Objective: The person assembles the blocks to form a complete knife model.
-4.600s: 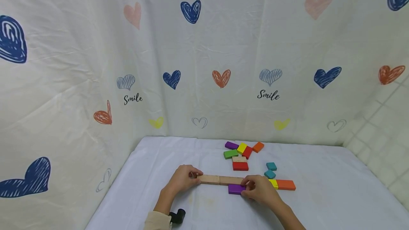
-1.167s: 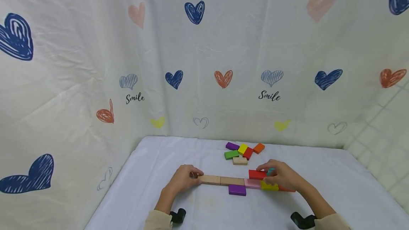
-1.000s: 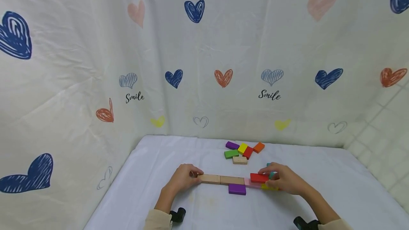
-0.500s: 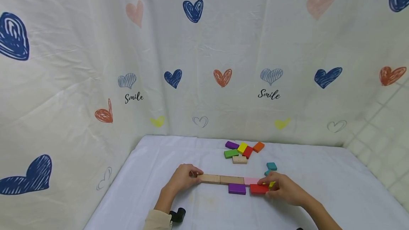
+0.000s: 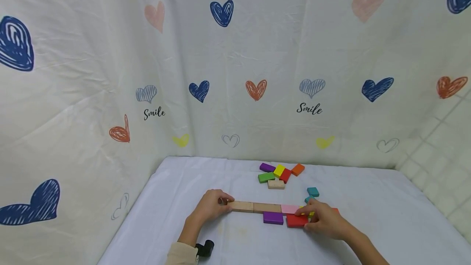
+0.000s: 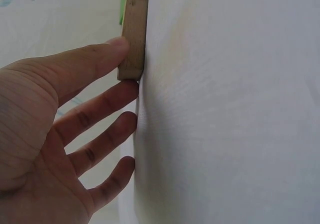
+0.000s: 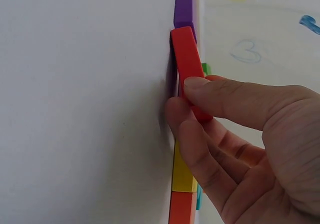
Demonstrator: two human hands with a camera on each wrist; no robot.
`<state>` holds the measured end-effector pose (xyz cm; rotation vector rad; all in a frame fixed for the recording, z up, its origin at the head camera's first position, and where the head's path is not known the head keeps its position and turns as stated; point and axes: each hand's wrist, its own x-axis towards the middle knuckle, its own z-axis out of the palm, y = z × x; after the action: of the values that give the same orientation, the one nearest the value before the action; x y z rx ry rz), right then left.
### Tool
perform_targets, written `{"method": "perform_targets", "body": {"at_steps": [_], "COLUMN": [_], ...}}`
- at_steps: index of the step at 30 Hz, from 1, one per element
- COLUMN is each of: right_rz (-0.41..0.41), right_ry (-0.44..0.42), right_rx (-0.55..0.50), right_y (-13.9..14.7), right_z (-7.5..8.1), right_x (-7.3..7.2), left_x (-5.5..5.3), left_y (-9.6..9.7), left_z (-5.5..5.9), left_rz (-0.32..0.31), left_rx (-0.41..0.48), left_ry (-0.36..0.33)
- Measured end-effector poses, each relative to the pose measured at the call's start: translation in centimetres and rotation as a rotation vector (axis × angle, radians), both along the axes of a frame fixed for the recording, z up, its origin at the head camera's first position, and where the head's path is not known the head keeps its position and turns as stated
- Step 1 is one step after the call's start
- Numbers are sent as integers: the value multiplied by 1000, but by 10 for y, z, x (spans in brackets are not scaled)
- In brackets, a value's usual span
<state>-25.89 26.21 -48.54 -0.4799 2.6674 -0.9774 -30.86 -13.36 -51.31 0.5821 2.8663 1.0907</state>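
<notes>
A row of flat blocks runs across the table: two plain wooden blocks, a pink one, a yellow one and an orange one. My left hand holds the row's left end, thumb and index fingertip on the end wooden block. A purple block lies against the row's front side. To its right, my right hand pinches a red block between thumb and fingers. In the right wrist view the red block is tilted, its far end near the purple block.
Behind the row lie a small wooden block, a green block and several others in purple, yellow, red and orange. Two teal blocks sit behind the row's right part. A patterned curtain closes off the table's back.
My right hand has picked up the red block from behind the row and carried it over to the front side, right of the purple block. The left hand has stayed in place.
</notes>
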Motion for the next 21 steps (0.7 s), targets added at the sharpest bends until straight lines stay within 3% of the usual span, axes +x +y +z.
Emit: {"method": "perform_targets", "body": {"at_steps": [6, 21], "right_rz": [-34, -33], "right_ry": [7, 34], "right_rx": [27, 23], "right_y": [-3, 1], "right_z": [-1, -5], "right_x": [0, 1], "left_x": [0, 0], "left_y": [0, -1], "left_z": [-1, -1], "left_rz": [-7, -10], "left_rx": [8, 0], "left_ry": [4, -2]}}
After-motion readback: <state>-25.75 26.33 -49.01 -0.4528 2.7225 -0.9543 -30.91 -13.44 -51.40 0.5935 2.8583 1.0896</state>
